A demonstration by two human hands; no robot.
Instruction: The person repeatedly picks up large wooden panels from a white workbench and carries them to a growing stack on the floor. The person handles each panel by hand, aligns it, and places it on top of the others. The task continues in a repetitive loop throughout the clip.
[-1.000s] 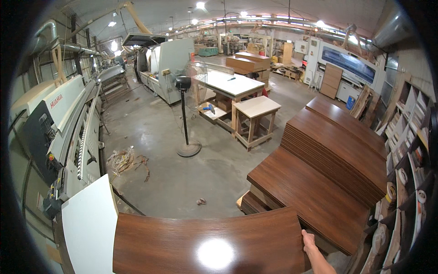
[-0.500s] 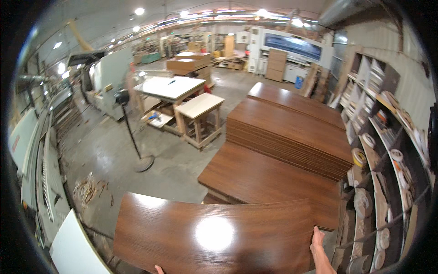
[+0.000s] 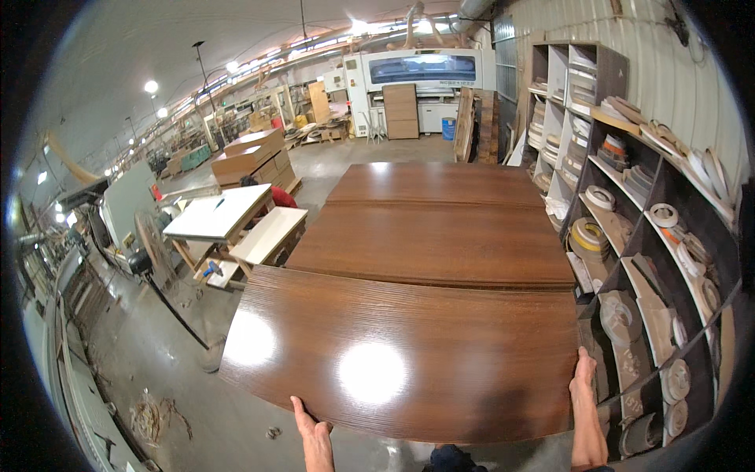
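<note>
A dark brown wood-grain panel (image 3: 464, 346) lies before me in both hands, its broad face up and shining under the lamps. My left hand (image 3: 313, 429) grips its near edge left of the middle, thumb showing and the other fingers hidden beneath. At the panel's right end, my right hand (image 3: 583, 374) is closed on the short edge, fingers partly hidden. Just beyond lies a stack of matching brown panels (image 3: 432, 244), with another brown panel stack (image 3: 440, 182) behind it. The held panel's far edge overlaps the nearer stack in view; whether they touch, I cannot tell.
Along the right wall, shelves (image 3: 602, 169) hold many edging rolls (image 3: 621, 318). A white-topped workbench (image 3: 216, 216) and a lower bench (image 3: 271, 236) stand left, with a person in red (image 3: 281, 197) behind. A black stand (image 3: 177, 311) and scrap strips (image 3: 151, 417) are on the floor.
The held panel has risen and moved forward, now overlapping the nearer stacks. My left hand has come further into view. The view has turned right, and a person in red shows behind the benches.
</note>
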